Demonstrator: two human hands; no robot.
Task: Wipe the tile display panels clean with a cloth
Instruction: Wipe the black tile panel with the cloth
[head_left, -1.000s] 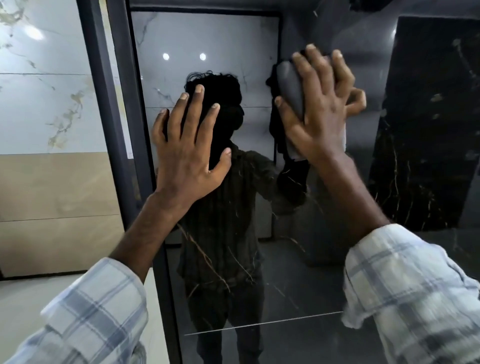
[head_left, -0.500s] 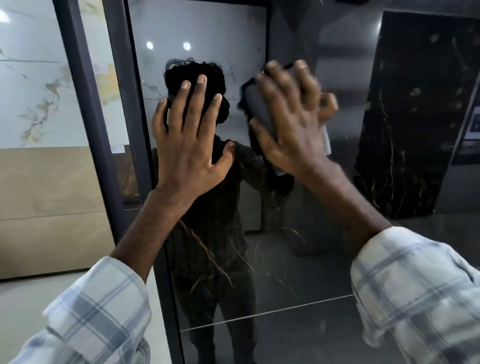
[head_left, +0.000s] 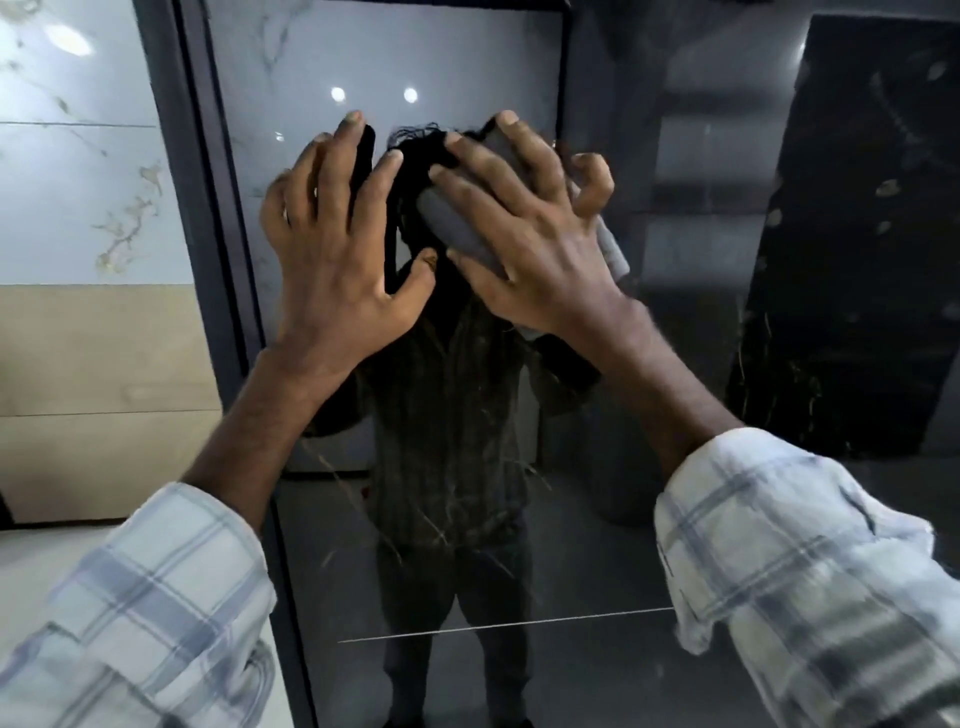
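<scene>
A glossy black tile panel with thin gold veins fills the middle and right of the head view and mirrors a person. My left hand lies flat on the panel, fingers spread and straight. Just to its right, my right hand presses a grey cloth against the panel, fingers spread over it; a corner of the cloth shows past the little finger. The two hands nearly touch at the thumbs.
A dark metal frame runs along the panel's left edge. Left of it stand a white marbled tile above a beige tile. A thin joint line crosses the black panel lower down.
My right hand has slid the cloth leftward across the panel, from well to the right of my left hand to right beside it. My left hand has stayed pressed flat.
</scene>
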